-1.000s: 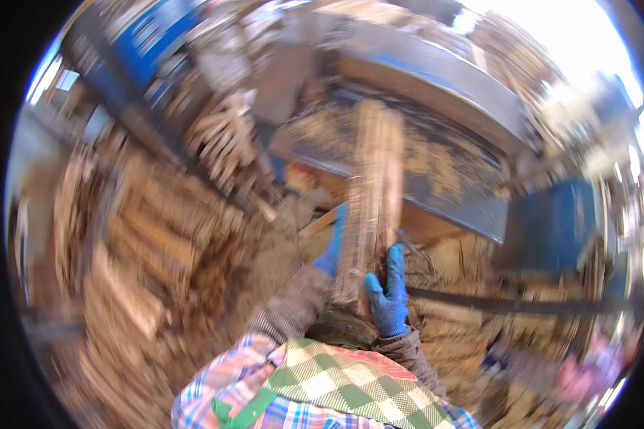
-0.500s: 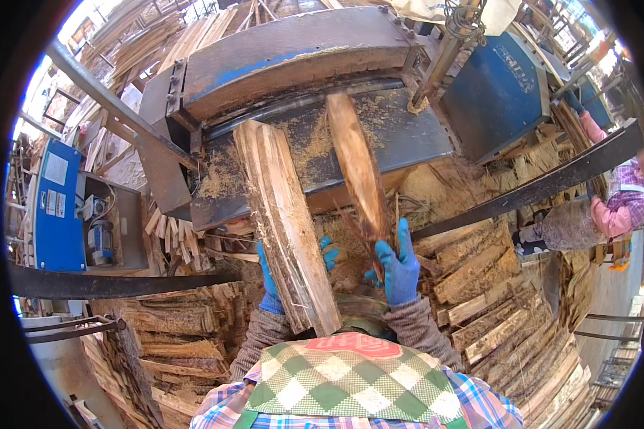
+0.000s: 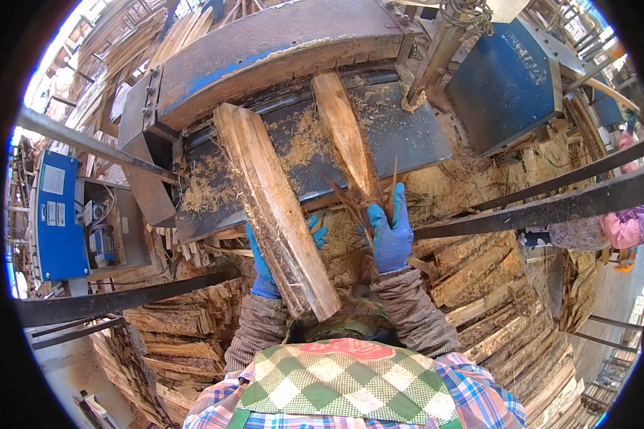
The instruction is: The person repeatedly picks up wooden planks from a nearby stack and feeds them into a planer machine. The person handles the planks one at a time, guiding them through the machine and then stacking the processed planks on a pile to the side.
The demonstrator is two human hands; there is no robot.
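A long, rough wood slab [image 3: 272, 204] slants across the front of a machine's dark metal bed [image 3: 408, 136], its far end near the roller. My left hand [image 3: 262, 261], in a blue glove, is wrapped round the slab from below, thumb side and fingertips showing on either side. To its right lies a second, narrower wood slab [image 3: 343, 132] with splintered bark at its near end. My right hand [image 3: 392, 232], also blue-gloved, grips that splintered end. Its far tip reaches under the machine's hood [image 3: 279, 57].
Sawdust [image 3: 304, 139] is scattered over the bed. Stacked bark slabs [image 3: 486, 286] lie at my right and more [image 3: 179, 322] at my left. A black metal bar [image 3: 551, 207] juts in from the right. A blue control box [image 3: 59, 214] stands left; a person in pink sleeves [image 3: 626, 225] is at far right.
Both hands have moved forward, carrying the two slabs farther onto the bed toward the hood. The view has shifted slightly, and the person at right is now lower in it.
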